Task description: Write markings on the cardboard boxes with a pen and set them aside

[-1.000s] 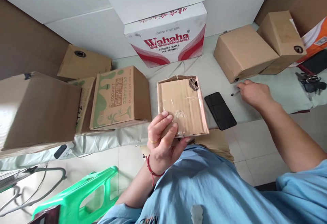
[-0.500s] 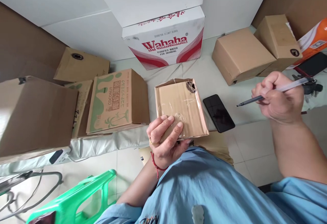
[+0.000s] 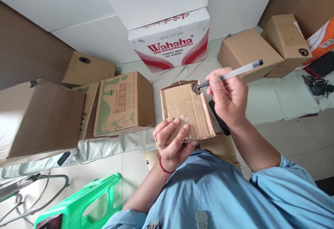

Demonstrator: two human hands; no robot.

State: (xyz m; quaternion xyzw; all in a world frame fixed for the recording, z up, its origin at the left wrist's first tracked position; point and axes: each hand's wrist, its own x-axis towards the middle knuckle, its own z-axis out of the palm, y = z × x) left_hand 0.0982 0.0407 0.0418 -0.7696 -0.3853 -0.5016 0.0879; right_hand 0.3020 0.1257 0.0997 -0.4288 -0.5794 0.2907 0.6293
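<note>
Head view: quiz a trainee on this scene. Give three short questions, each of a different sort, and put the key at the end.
1. Multiple choice: where is the tip of the pen in the right hand?
a) against the green stool
b) at the dark-edged hole in the small carton
c) on the coconut carton
2. True or false: the left hand has its fingers on the face of the small carton.
3. Fill in the blank: the large red word on the front of the white box reads "____".

Key: 1 b; 2 true; 3 Wahaha.
</note>
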